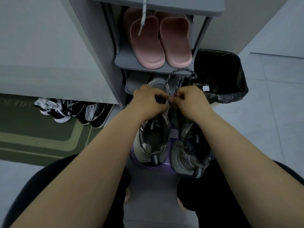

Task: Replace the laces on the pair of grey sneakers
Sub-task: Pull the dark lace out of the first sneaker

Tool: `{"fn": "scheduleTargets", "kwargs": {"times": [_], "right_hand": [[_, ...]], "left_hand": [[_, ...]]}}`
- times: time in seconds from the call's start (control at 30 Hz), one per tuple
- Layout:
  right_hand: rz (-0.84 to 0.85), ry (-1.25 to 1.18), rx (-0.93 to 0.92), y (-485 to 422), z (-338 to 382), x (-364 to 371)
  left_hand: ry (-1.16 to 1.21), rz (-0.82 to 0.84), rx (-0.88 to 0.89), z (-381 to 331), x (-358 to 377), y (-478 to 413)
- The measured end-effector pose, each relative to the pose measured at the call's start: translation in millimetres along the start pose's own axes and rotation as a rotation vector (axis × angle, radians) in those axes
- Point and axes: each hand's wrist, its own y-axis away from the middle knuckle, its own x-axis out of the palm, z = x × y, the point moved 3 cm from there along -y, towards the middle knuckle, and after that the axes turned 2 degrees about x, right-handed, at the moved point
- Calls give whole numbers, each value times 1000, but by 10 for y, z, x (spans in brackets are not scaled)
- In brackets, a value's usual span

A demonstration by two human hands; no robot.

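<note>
Pale floor tiles [271,112] run under me in a dim entryway. Between my knees, on what looks like a purple stool [166,167], stand the two grey sneakers, heels toward me. The left sneaker [153,139] gapes open with no lace showing over its tongue, while the right sneaker [190,145] seems to have a dark lace near its collar. A speckled grey lace [194,75] arches up from the toe end of the left sneaker. My left hand [148,99] has its fingers curled tight round the front of that shoe, steadying it. My right hand [189,99] pinches the lace between thumb and fingertips just beside it. I judge I am working the lace at the front eyelets of the first shoe, though I cannot tell whether it is going in or coming out. The next move calls for keeping the toe pinned and drawing the lace straight, without snagging the loop on the shelf edge. Behind stands a grey shoe rack [148,65] with pink slippers [161,40] and a white lace [143,18] dangling over them. A black-lined bin [220,74] stands to its right. Black-and-white sneakers [72,109] lie by a green mat [41,137] on the left.
</note>
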Motion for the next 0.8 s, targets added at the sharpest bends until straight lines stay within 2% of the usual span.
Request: {"fn": "scheduleTargets", "kwargs": {"times": [0.1, 0.23, 0.3, 0.37, 0.43, 0.47, 0.57, 0.63, 0.7, 0.8], "right_hand": [[-54, 146, -79, 58, 80, 27], [-34, 346, -265, 126, 207, 60], [-78, 291, -249, 122, 211, -7], [-201, 140, -153, 61, 124, -179], [-213, -4, -50, 2, 2, -348], [-133, -21, -40, -4, -29, -378], [283, -13, -99, 94, 42, -301], [385, -39, -138, 160, 93, -292], [343, 22, -149, 152, 86, -340], [72, 185, -52, 86, 42, -390]], "left_hand": [[36, 30, 2, 3, 2, -15], [49, 30, -33, 63, 4, -40], [31, -5, -35, 52, -19, -37], [-18, -40, -24, 51, -27, -36], [-35, -48, -6, 29, -33, -25], [-22, -68, -7, 27, -47, -22], [51, -158, -64, 66, -133, -28], [36, -199, -86, 90, -172, -42], [9, -224, -84, 110, -177, -65], [-12, -225, -59, 137, -140, -104]]}}
